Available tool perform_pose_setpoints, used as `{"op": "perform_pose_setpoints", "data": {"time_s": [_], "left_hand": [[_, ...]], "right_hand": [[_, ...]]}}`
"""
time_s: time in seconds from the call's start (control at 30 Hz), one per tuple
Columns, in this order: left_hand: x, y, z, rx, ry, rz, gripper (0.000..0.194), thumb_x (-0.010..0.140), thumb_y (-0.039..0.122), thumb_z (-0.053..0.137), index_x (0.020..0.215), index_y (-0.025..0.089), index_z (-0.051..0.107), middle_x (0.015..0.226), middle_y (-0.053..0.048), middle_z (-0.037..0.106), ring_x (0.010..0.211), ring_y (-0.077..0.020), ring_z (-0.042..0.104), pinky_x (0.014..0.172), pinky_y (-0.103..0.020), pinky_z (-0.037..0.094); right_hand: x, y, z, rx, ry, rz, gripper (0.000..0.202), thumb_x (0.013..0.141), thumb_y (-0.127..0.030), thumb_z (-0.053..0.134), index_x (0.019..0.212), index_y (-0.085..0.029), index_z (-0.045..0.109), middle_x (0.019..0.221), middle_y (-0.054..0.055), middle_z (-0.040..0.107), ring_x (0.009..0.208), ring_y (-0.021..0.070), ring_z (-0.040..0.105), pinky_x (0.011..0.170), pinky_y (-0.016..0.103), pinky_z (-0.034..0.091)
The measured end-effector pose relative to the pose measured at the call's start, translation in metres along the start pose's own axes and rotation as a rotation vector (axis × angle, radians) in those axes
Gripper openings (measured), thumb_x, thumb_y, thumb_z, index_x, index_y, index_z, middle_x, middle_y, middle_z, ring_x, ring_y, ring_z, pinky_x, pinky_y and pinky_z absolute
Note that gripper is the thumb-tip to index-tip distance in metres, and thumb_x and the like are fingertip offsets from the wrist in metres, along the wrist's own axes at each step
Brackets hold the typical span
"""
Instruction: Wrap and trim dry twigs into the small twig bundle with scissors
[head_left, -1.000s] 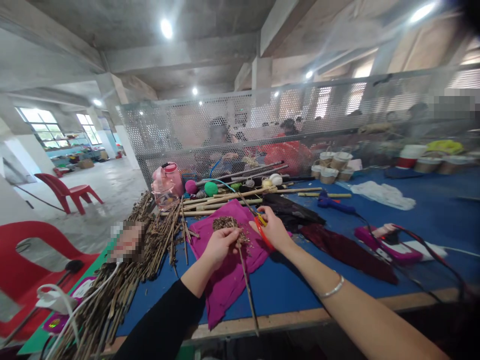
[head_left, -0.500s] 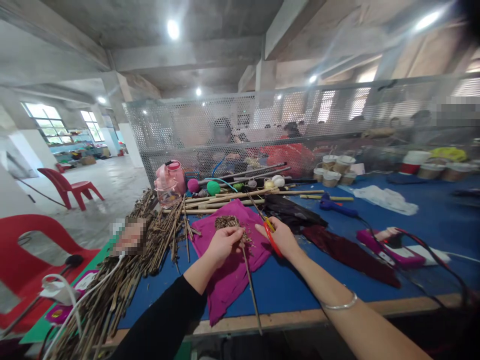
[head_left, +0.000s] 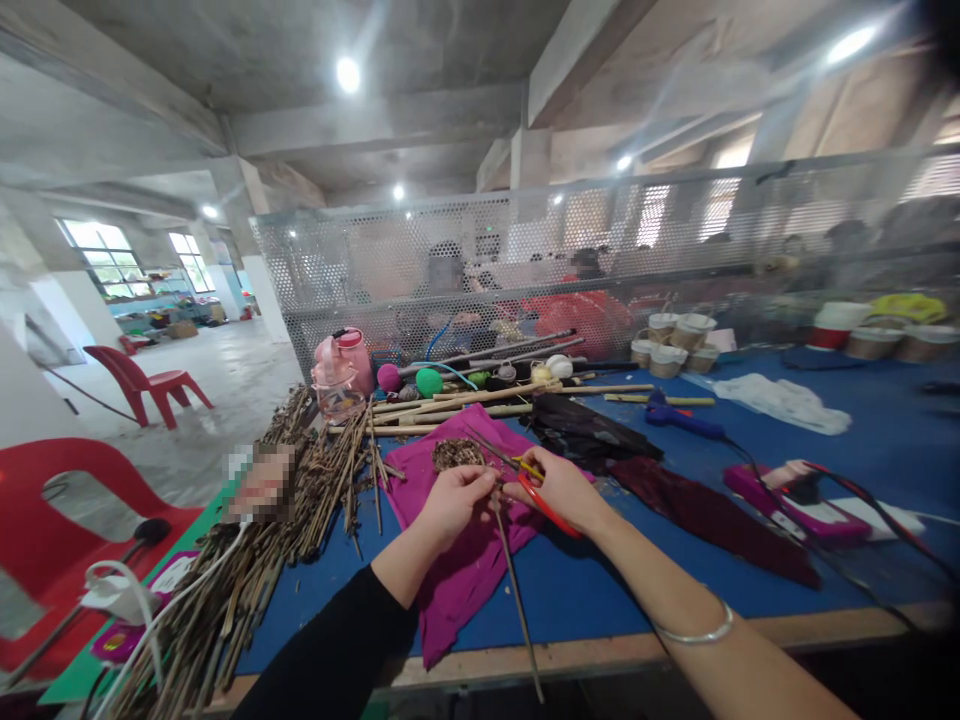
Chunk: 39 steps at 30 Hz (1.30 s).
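Note:
My left hand [head_left: 459,503] pinches the upper end of a thin brown stick [head_left: 517,600], which slants down past the table's front edge. In my right hand [head_left: 559,488] are scissors [head_left: 545,508] with red and yellow handles; their blades point up and left, above the cloth. The fingertips of both hands are close together. A clump of dry brown plant bits [head_left: 456,455] lies just beyond my left hand on a magenta cloth [head_left: 461,590]. Whether the blades touch anything is hard to tell.
A heap of dry stalks [head_left: 255,560] covers the table's left side. Yarn balls [head_left: 429,382], bamboo sticks and a pink jug [head_left: 345,365] stand behind. To the right lie dark cloths [head_left: 712,515], a blue glue gun [head_left: 686,420] and a magenta power strip [head_left: 806,515].
The scissors have swung lower and leftward, and my right hand has come closer to my left. The stick's lower end has shifted slightly right. The whole view has moved a little.

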<state>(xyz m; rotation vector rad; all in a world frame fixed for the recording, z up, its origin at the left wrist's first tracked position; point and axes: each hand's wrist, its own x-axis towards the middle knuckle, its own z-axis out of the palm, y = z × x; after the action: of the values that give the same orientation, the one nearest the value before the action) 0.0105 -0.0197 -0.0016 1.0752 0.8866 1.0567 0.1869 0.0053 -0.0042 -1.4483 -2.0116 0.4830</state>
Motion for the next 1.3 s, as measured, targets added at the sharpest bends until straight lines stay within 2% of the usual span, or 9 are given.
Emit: {"op": "perform_pose_setpoints", "data": {"time_s": [0.13, 0.3, 0.73, 1.03, 1.3], "left_hand": [[0.0, 0.0, 0.001, 0.033, 0.037, 0.038, 0.039, 0.061, 0.045, 0.068, 0.079, 0.01, 0.062, 0.054, -0.001, 0.056, 0.043, -0.0061, 0.048, 0.042, -0.018, 0.035], [-0.001, -0.001, 0.002, 0.064, 0.04, 0.046, 0.039, 0.063, 0.046, 0.066, 0.079, 0.01, 0.062, 0.053, -0.001, 0.057, 0.04, -0.006, 0.047, 0.043, -0.019, 0.035], [-0.004, -0.004, 0.01, 0.052, 0.001, 0.036, 0.04, 0.06, 0.047, 0.068, 0.071, 0.01, 0.061, 0.057, -0.002, 0.056, 0.044, -0.0063, 0.048, 0.044, -0.019, 0.036], [-0.004, -0.004, 0.011, 0.034, 0.02, 0.051, 0.035, 0.063, 0.044, 0.066, 0.064, 0.01, 0.059, 0.054, 0.0, 0.052, 0.044, -0.0049, 0.046, 0.045, -0.018, 0.036], [-0.003, -0.001, 0.01, 0.027, 0.04, 0.069, 0.036, 0.06, 0.044, 0.068, 0.063, 0.009, 0.06, 0.056, -0.002, 0.055, 0.048, -0.0065, 0.049, 0.046, -0.019, 0.038]], "right_hand": [[-0.002, -0.003, 0.0, 0.063, -0.016, 0.002, 0.034, 0.061, -0.046, 0.065, 0.078, -0.02, 0.05, 0.069, -0.001, 0.058, 0.06, 0.013, 0.051, 0.054, 0.022, 0.035], [-0.006, -0.012, -0.001, 0.146, -0.117, -0.002, 0.035, 0.064, -0.044, 0.064, 0.084, -0.019, 0.05, 0.073, 0.001, 0.061, 0.06, 0.0127, 0.052, 0.055, 0.022, 0.035], [-0.006, -0.014, -0.002, 0.121, -0.162, -0.014, 0.035, 0.067, -0.047, 0.06, 0.085, -0.017, 0.055, 0.075, 0.003, 0.061, 0.063, 0.0141, 0.052, 0.054, 0.022, 0.035], [-0.006, -0.007, 0.009, 0.095, -0.147, -0.032, 0.036, 0.07, -0.052, 0.055, 0.075, -0.016, 0.056, 0.067, 0.002, 0.059, 0.056, 0.0117, 0.047, 0.05, 0.021, 0.032], [-0.005, -0.014, 0.005, -0.043, -0.143, -0.036, 0.043, 0.073, -0.057, 0.047, 0.063, -0.016, 0.052, 0.057, 0.0, 0.054, 0.051, 0.0098, 0.042, 0.046, 0.02, 0.026]]}}
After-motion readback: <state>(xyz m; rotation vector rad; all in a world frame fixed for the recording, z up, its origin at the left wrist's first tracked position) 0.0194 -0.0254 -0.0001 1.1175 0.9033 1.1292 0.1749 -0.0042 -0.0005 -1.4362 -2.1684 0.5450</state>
